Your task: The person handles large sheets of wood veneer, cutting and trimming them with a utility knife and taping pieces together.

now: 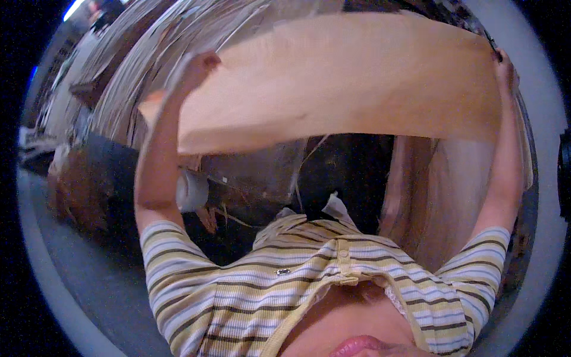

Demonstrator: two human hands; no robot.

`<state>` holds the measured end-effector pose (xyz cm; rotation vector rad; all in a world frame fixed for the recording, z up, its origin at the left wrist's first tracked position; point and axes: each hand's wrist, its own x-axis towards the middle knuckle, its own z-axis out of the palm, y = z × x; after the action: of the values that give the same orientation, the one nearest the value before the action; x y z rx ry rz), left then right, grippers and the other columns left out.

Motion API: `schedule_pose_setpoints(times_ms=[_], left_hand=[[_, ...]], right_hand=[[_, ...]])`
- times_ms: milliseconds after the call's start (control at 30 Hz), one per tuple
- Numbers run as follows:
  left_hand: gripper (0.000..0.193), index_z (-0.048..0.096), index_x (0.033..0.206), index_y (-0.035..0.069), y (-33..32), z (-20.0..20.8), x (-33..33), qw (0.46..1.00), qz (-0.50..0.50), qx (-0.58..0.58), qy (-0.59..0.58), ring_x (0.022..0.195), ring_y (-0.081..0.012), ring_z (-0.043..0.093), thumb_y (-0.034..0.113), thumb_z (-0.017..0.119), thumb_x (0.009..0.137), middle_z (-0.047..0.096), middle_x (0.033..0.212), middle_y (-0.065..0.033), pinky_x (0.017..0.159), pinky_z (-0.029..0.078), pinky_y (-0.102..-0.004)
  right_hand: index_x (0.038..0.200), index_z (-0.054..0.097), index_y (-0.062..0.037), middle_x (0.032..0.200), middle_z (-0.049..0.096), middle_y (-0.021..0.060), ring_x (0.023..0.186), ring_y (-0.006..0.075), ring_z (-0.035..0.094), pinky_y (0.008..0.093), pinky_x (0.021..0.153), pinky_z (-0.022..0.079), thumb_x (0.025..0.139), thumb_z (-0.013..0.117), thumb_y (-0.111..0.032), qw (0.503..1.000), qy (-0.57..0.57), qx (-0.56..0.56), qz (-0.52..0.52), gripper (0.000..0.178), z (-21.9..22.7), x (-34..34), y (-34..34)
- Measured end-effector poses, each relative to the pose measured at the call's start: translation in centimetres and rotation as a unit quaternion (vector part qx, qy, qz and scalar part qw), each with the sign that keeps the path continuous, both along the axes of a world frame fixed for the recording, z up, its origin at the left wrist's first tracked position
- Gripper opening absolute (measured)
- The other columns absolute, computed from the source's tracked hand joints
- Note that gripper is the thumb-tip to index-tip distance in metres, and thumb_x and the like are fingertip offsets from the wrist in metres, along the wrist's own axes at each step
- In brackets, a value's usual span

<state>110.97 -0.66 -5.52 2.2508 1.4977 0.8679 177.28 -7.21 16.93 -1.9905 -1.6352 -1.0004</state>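
I watched a wide tan sheet stretch across the upper part of my head view, spread between the person's two hands, with both arms reaching well forward. The left hand was at the sheet's upper left edge, its fingers curled in and gripping that edge. The right hand was at the far right end, and its fingers looked closed on the edge there; a small dark thing showed beside them, too small for me to identify. An orange patch showed beside the left forearm, at the sheet's left end.

Beyond the left hand I could see a tall pile of layered sheets, their edges fanned in many thin lines. Below the tan sheet lay a dark area, its details blurred to me, and just right of the left forearm was a white rounded object. Upright brownish sheets filled the space inside the right forearm. Nearest my camera was the person's striped shirt, and grey floor showed at the lower left.
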Motion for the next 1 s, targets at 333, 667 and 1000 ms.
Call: schedule_pose_setpoints(times_ms=[333, 667, 1000], left_hand=[[0.032, 0.053, 0.097, 0.01, -13.5, 18.4, -10.8, 0.826, 0.441, 0.169, 0.309, 0.078, -0.0336, 0.055, 0.037, 0.043, 0.082, 0.058, 0.087, -0.0117, 0.071, 0.044, -0.0389], [0.025, 0.053, 0.097, 0.014, -32.6, 15.1, -14.1, 0.706, 0.613, 0.176, 0.308, 0.077, -0.0277, 0.057, 0.031, 0.047, 0.08, 0.06, 0.086, -0.0067, 0.067, 0.046, -0.036], [0.018, 0.06, 0.087, 0.01, -43.7, 18.0, 4.3, 0.517, 0.687, 0.333, 0.388, 0.081, -0.0213, 0.058, 0.023, 0.055, 0.078, 0.061, 0.089, -0.0044, 0.067, 0.046, -0.0298]], right_hand=[[0.101, 0.052, -0.0051, 0.092, 0.056, 0.0182, 0.087, 0.0312, 0.054, 0.0377, 0.072, 0.042, 0.074, 0.049, -0.052, 0.971, 0.026, -0.048, 0.231, 0.054, -4.0, -5.2, 21.9], [0.1, 0.055, -0.0098, 0.093, 0.058, 0.0138, 0.087, 0.0315, 0.055, 0.0384, 0.073, 0.043, 0.072, 0.049, -0.053, 0.939, -0.036, -0.023, 0.341, 0.052, -5.2, -28.5, 29.3], [0.088, 0.062, -0.0075, 0.086, 0.061, 0.0083, 0.077, 0.0211, 0.057, 0.0313, 0.071, 0.044, 0.074, 0.058, -0.038, 0.762, 0.14, 0.165, 0.61, 0.034, -4.7, -32.8, 37.5]])
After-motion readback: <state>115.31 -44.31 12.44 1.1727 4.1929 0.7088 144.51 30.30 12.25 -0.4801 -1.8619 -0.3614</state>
